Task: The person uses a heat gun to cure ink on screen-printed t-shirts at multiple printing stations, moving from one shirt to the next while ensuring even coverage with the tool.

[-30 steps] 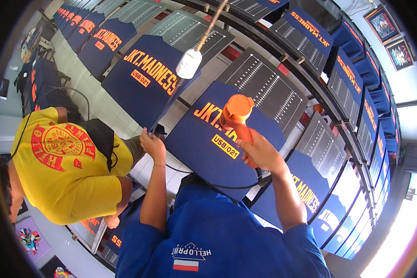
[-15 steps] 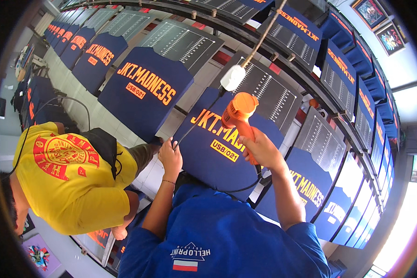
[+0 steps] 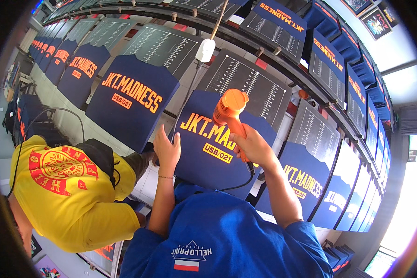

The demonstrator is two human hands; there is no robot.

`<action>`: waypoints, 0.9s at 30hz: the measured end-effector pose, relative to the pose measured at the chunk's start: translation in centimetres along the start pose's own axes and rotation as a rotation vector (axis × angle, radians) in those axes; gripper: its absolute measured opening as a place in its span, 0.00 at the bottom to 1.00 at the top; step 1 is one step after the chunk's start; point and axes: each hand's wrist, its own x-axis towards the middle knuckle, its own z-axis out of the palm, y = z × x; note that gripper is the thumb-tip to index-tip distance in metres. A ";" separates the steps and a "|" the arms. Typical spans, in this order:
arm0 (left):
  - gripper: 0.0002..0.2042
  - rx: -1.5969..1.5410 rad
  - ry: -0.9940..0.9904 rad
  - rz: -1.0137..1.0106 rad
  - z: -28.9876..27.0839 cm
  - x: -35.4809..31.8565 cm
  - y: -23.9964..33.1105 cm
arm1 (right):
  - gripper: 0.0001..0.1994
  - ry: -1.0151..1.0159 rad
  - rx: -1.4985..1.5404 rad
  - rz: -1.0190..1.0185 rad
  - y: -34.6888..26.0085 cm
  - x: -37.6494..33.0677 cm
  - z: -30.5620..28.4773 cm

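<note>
My right hand (image 3: pixel 253 147) is wrapped round the handle of an orange hair dryer (image 3: pixel 232 105), held above a navy shirt panel (image 3: pixel 190 160) with orange and yellow print. The panel lies on a dark board (image 3: pixel 250 76) marked with white scale lines. Left of that panel, my left hand (image 3: pixel 167 150) is raised with its fingers apart. Beside its fingertips runs a dark cord (image 3: pixel 183 106), hanging from a white power socket (image 3: pixel 205 50); whether they touch I cannot tell. Another black cord (image 3: pixel 241 187) leaves the dryer's handle and curves across the panel's near edge.
A co-worker in a yellow shirt (image 3: pixel 74 185) bends close on my left. Printed navy panels (image 3: pixel 132 97) on boards stand in rows to both sides. A dark rail (image 3: pixel 245 39) crosses beyond my board, with more boards behind it. The socket hangs on a rope (image 3: pixel 217 21).
My left hand's fingers have opened away from the cord they were closed around. The dryer stays in my right hand over the panel. The view has shifted slightly, and the co-worker leans lower.
</note>
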 end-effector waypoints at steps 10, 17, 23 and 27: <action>0.08 -0.969 -0.100 0.277 -16.7 4.9 16.4 | 0.18 -0.014 0.032 0.047 0.7 -1.2 0.4; 0.10 -0.789 0.061 1.448 -24.1 2.4 21.9 | 0.20 -0.014 -0.030 0.149 -0.3 -3.3 0.4; 0.21 -0.543 -0.146 1.581 -26.0 2.9 24.8 | 0.18 0.075 0.030 0.098 1.2 -2.9 -0.2; 0.23 -0.381 -0.502 1.639 -28.9 5.1 24.0 | 0.19 0.099 0.074 0.049 2.3 -2.4 -0.4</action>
